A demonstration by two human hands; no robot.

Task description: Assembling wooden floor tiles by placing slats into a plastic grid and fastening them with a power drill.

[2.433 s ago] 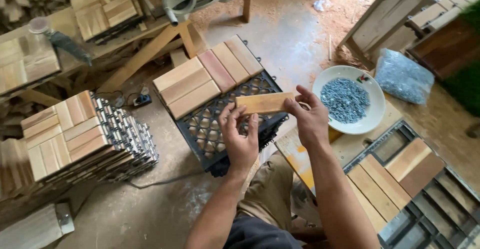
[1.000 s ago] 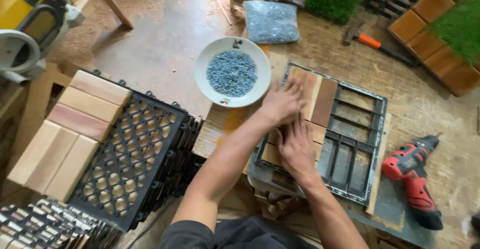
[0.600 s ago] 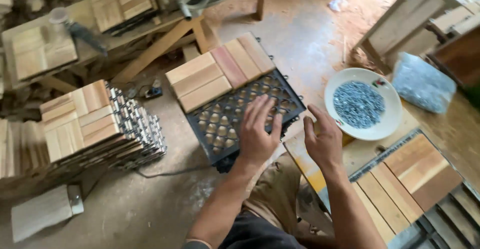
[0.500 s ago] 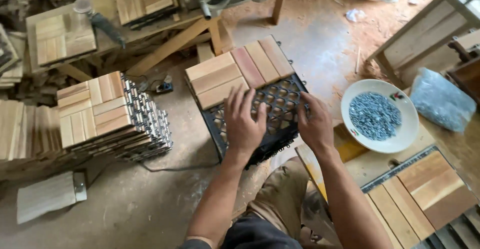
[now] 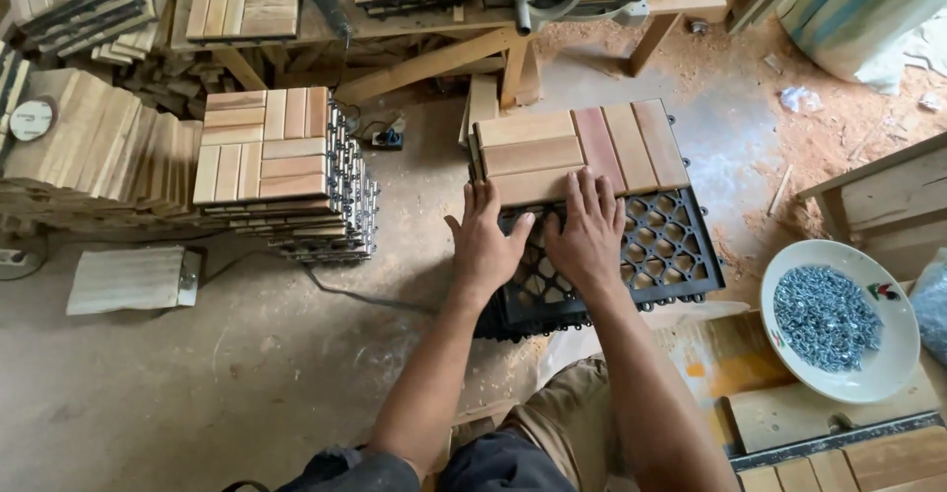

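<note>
Two hands flat, palms down, on the black plastic grid tile [image 5: 631, 255] lying on the floor. Left hand [image 5: 485, 245]: fingers spread, tips touching the near edge of a wooden slat [image 5: 538, 184]. Right hand [image 5: 589, 233]: fingers slightly fanned, tips over the same slat's edge, pinching nothing. Forearms run parallel, close together. Beyond the fingertips, more slats [image 5: 577, 142] cover the grid's far half. Left of the left fingers, well apart, a stack of finished tiles [image 5: 271, 161]. Right of the right fingers, a white bowl of screws [image 5: 834, 319].
</note>
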